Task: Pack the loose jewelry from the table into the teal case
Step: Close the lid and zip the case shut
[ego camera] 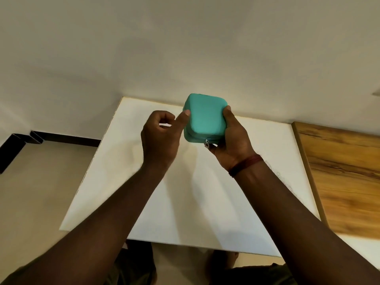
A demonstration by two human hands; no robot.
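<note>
Teal case (205, 118): rounded-square, soft-sided and teal; closed all round, tilted, seen at centre frame against the far edge of the desk; held up in the right grip.
Zip pull (206, 142): small and silver; hung from the lower edge of the case, just beside the right grip's fingers.
Right grip (234, 138): wrapped round the right side and underside of the case, thumb laid up along its right edge, fingers curled beneath; closed firmly on it.
Left grip (162, 138): hovered just left of the case; touched its left edge with one outstretched digit (185, 116), nail up; kept the other fingers loosely curled, holding nothing.
Wrist band (245, 164): dark red thread, wound round the right wrist.
Desk (144, 192): flat white rectangle, filling the middle of the frame beneath both forearms.
Wooden board (345, 177): brown, grained, lying along the right side of the frame, just beside the desk's right edge.
Floor (41, 182): beige, at lower left, below the desk's left edge.
Skirting strip (67, 137): black, running along the foot of the pale wall at left.
</note>
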